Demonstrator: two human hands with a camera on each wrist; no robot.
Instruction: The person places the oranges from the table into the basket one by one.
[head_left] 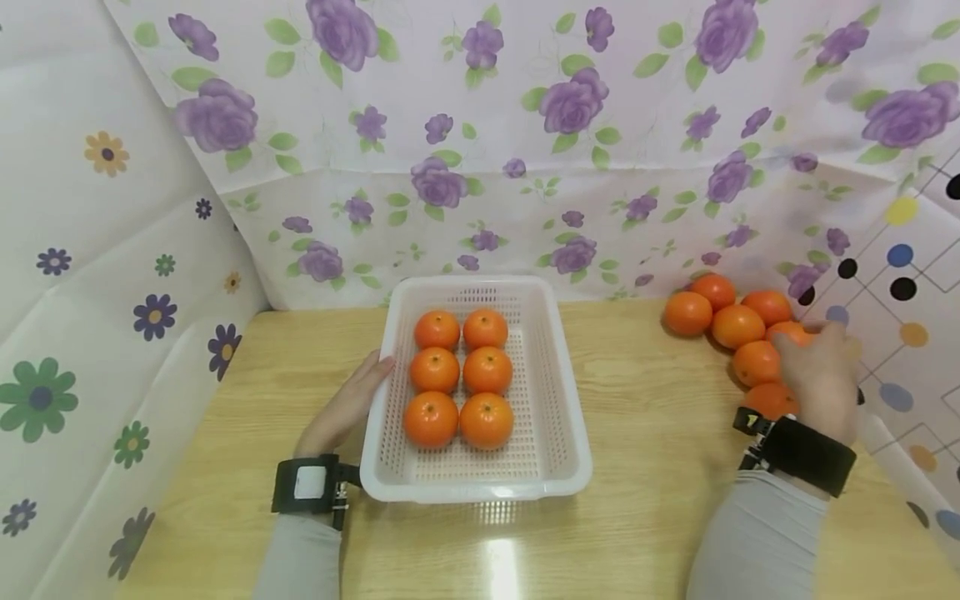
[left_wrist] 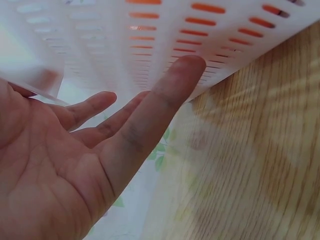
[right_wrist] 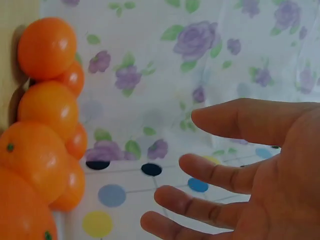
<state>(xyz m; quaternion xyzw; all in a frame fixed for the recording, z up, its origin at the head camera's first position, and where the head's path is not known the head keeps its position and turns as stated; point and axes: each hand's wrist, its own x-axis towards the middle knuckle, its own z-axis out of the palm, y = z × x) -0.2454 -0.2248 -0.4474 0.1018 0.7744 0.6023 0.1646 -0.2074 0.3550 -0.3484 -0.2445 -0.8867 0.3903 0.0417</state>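
A white plastic basket (head_left: pixel 558 400) with slotted walls sits on the table. Inside it, several oranges (head_left: pixel 487 369) stand in two columns of three, toward its left and middle. My left hand (head_left: pixel 348 406) is at the basket's left wall, fingers extended; in the left wrist view its thumb (left_wrist: pixel 175 80) lies against the slotted side. At the right, a group of loose oranges (head_left: pixel 737 326) lies close together. Over the right edge of that group is my right hand (head_left: pixel 821 367), hiding part of it. The right wrist view shows its fingers spread with nothing between them, apart from the oranges (right_wrist: pixel 47 105).
The wooden table (head_left: pixel 637 433) runs between the basket and the loose oranges. A flowered cloth (head_left: pixel 517 200) hangs behind, with another flowered sheet (head_left: pixel 105 275) at the left and a dotted one (head_left: pixel 911 333) at the right, close to my right hand.
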